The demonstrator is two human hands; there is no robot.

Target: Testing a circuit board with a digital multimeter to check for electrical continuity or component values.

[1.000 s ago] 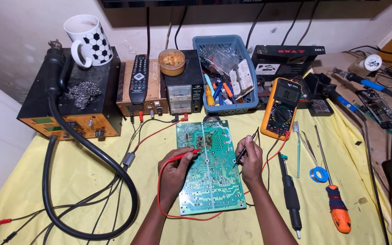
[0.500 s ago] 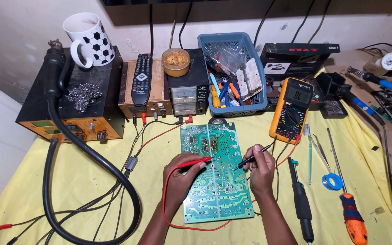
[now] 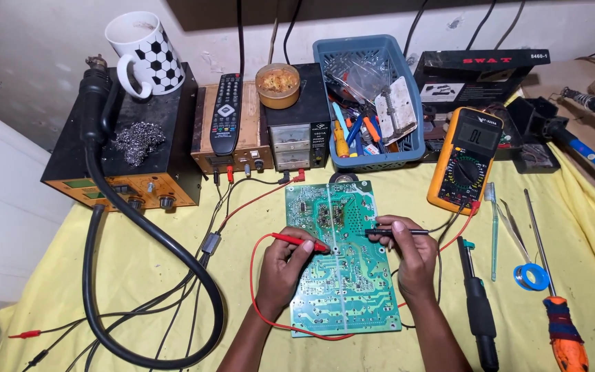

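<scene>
Nearest, two bare hands over a green printed circuit board [image 3: 342, 275] lying flat, solder side up, on the yellow cloth-covered worktop [image 3: 139, 289].

Left hand [image 3: 285, 269]: fingers curled shut around a red meter probe [image 3: 299, 241], tip on the board near its centre; heel of the hand resting on the board's left edge. A red lead loops from the probe round the near side of the board.

Right hand [image 3: 408, 253]: fingers pinched closed on a black meter probe [image 3: 395, 232], tip pointing left onto the board; the exact contact point is too small to tell.

Right of the board: black-handled soldering tool [image 3: 478, 310], orange-and-black-handled screwdriver [image 3: 565, 337], small blue tape roll [image 3: 530, 277], slim metal tweezers [image 3: 514, 231], all lying on the cloth.

Left of the board: thick black hose [image 3: 139, 262] curving across the cloth, beside thin red and black leads.

Further back, right: yellow-cased digital multimeter [image 3: 464, 158], tilted, just beyond the board's far right corner.

Back row, left to right: black-and-orange rework station [image 3: 132, 165] carrying a white mug with black football pattern [image 3: 142, 55] and a tangle of metal wool [image 3: 134, 141]; wooden-cased bench unit bearing a black remote control [image 3: 226, 114]; black bench power supply [image 3: 297, 131] with a small amber tub [image 3: 277, 84] on top; blue plastic basket [image 3: 366, 62] full of hand tools; flat black box [image 3: 480, 72].
</scene>
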